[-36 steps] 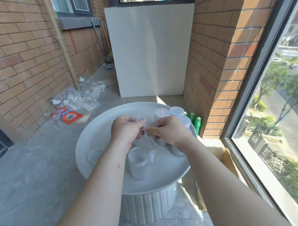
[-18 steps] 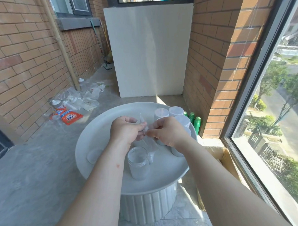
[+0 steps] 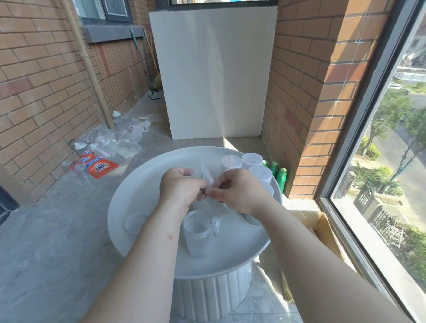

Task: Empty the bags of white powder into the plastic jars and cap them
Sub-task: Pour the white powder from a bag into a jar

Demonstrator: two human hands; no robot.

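Above the open jar (image 3: 198,230), left hand (image 3: 181,186) and right hand (image 3: 239,191) have drawn together, each grip pinching the clear bag (image 3: 207,177); tearing appears underway, pouring not yet begun.

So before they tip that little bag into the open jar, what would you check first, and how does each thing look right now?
1. Both hands on the bag: ok. The left hand and right hand pinch the small clear bag between them.
2. Bag torn open: cannot tell; the fingers hide its top.
3. Jar uncapped: ok. The open jar stands lidless near the table's front.
4. Bag above the jar mouth: not ok; it is held behind the jar, not over it.
5. Lid within reach: ok. A loose lid lies on the round white table.
6. Powder in the bag: cannot tell.
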